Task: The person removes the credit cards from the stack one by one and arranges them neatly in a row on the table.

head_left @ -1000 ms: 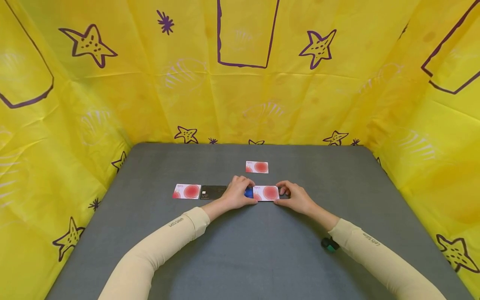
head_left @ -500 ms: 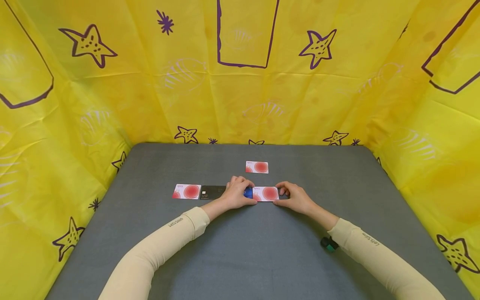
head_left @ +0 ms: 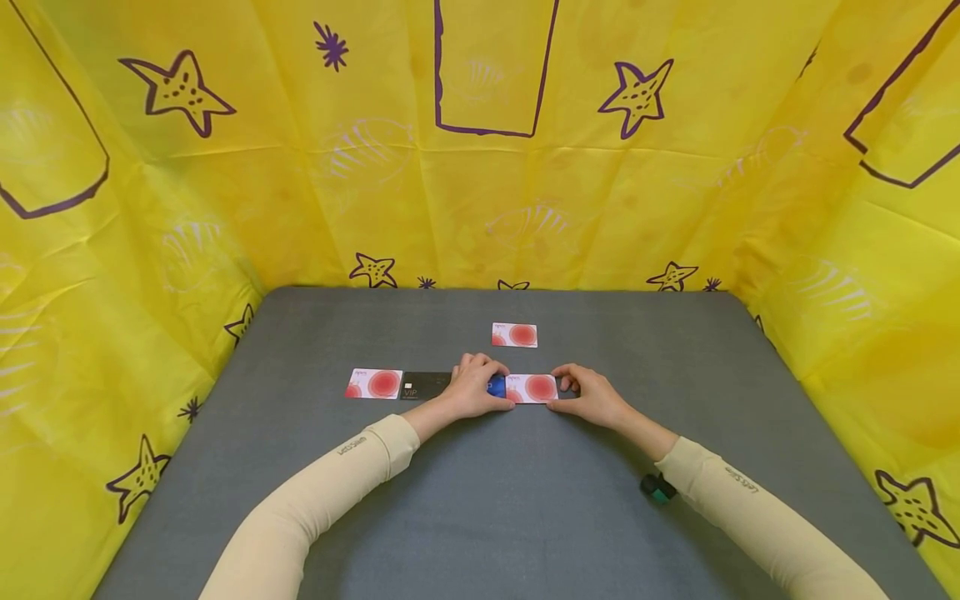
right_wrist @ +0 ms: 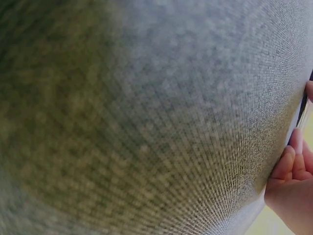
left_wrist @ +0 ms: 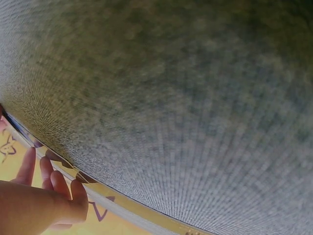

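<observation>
In the head view a white card with red circles (head_left: 531,389) lies flat at the right end of a row. My left hand (head_left: 474,387) pinches its left corners between thumb and forefinger. At its right corners, my right hand (head_left: 590,394) holds it the same way, other fingers curled. A blue card (head_left: 496,385) shows between the left thumb and forefinger, mostly hidden by that hand. Left of it lie a black VIP card (head_left: 424,385) and another red-and-white card (head_left: 373,384). The wrist views catch the left hand (left_wrist: 46,198) and right hand (right_wrist: 293,176) only at their edges.
A single red-and-white card (head_left: 514,335) lies farther back, behind the row. Grey cloth covers the table (head_left: 480,500). Yellow curtains (head_left: 480,208) with starfish drawings stand around its back and sides. A black and green band (head_left: 658,489) hangs under the right sleeve.
The card between both hands has shifted very slightly left and nearer to me, against the blue card. Both hands keep their hold; the other cards lie as before.
</observation>
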The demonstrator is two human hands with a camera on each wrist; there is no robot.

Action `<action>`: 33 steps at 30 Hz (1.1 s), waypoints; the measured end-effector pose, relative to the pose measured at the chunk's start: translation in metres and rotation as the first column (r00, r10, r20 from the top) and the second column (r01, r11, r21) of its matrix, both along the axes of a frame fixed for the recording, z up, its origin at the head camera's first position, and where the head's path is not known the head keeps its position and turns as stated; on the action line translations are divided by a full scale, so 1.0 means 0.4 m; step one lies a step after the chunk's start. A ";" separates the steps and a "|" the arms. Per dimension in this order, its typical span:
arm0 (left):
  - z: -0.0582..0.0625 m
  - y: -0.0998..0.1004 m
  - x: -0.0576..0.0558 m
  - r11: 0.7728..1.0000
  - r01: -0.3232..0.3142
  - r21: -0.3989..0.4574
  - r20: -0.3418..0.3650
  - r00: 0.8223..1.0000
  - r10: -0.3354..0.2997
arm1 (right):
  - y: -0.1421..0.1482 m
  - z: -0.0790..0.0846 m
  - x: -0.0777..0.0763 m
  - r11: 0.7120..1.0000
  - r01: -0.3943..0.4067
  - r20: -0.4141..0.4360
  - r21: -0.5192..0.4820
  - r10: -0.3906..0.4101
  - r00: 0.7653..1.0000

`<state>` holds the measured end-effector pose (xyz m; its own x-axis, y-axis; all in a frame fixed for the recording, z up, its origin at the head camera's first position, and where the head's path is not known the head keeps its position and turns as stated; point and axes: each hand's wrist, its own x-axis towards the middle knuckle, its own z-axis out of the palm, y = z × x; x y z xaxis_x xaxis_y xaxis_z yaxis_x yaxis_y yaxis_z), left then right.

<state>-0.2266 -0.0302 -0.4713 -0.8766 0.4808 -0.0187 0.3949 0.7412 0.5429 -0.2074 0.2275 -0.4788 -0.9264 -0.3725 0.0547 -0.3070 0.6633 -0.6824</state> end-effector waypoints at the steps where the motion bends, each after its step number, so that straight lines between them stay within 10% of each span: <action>1: 0.000 0.000 0.000 1.000 0.000 0.001 -0.001 1.000 0.000 | 0.000 0.000 0.000 1.000 0.000 0.002 0.002 0.000 1.000; 33: 0.001 -0.004 -0.009 1.000 0.003 0.004 0.023 1.000 -0.003 | -0.001 0.000 0.001 1.000 0.004 -0.003 -0.015 -0.004 1.000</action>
<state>-0.2302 -0.0318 -0.4708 -0.8746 0.4834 -0.0369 0.3846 0.7381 0.5544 -0.2069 0.2271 -0.4790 -0.9277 -0.3679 0.0628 -0.3063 0.6544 -0.6913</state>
